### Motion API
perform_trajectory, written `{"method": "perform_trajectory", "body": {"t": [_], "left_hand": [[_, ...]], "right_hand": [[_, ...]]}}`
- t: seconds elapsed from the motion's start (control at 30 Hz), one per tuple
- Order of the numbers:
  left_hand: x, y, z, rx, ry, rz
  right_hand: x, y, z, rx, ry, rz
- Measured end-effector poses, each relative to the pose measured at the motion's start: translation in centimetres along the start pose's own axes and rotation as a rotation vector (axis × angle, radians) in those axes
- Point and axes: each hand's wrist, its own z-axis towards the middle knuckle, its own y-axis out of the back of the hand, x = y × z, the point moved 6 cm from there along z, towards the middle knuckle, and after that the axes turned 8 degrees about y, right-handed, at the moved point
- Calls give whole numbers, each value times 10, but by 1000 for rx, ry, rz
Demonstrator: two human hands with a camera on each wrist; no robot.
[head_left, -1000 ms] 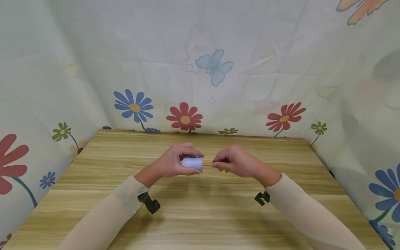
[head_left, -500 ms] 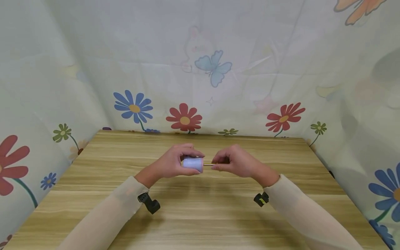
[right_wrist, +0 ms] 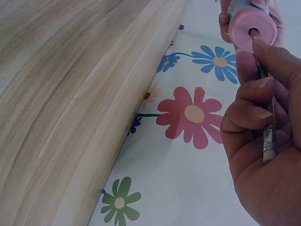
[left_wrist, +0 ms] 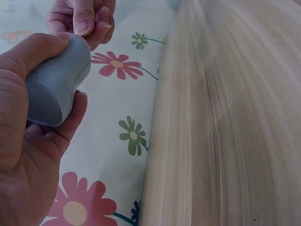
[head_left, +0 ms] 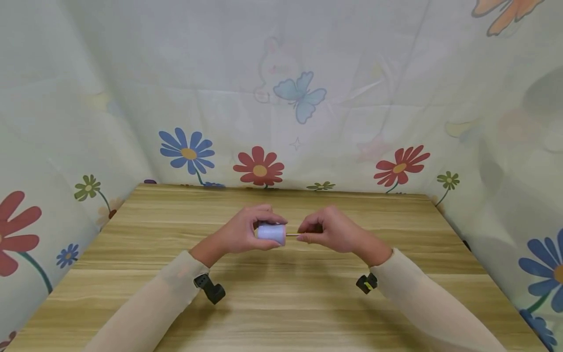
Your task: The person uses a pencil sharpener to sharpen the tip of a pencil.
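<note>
In the head view my left hand (head_left: 246, 229) grips a lavender-blue pencil sharpener (head_left: 270, 233), lying sideways above the table, thumb on the near side and fingers on the far side. Its pink end (right_wrist: 242, 28) faces my right hand (head_left: 336, 230) and has a round hole. A thin pencil (right_wrist: 269, 136) stands with one end in that hole, its tip hidden inside. My right thumb and fingers pinch the pencil close to the sharpener. The pencil's pale eraser end lies against the right palm in the right wrist view. The sharpener's rounded back end (left_wrist: 44, 103) shows in the left wrist view.
A wood-grain table (head_left: 281, 303) spreads under both hands. White cloth walls (head_left: 211, 63) printed with flowers and butterflies stand behind it and at both sides. Small black devices (head_left: 210, 288) are strapped at both wrists.
Both hands have sunk very slightly in the head view, with the sharpener and pencil still joined. The right fingers have shifted a little on the pencil, and its visible shaft looks less golden.
</note>
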Motion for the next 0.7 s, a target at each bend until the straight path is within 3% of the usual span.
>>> {"method": "perform_trajectory", "body": {"t": [0.7], "left_hand": [[-1,-1,-6,0,7,23]], "right_hand": [[-1,-5,-6,47,7,-26]]}}
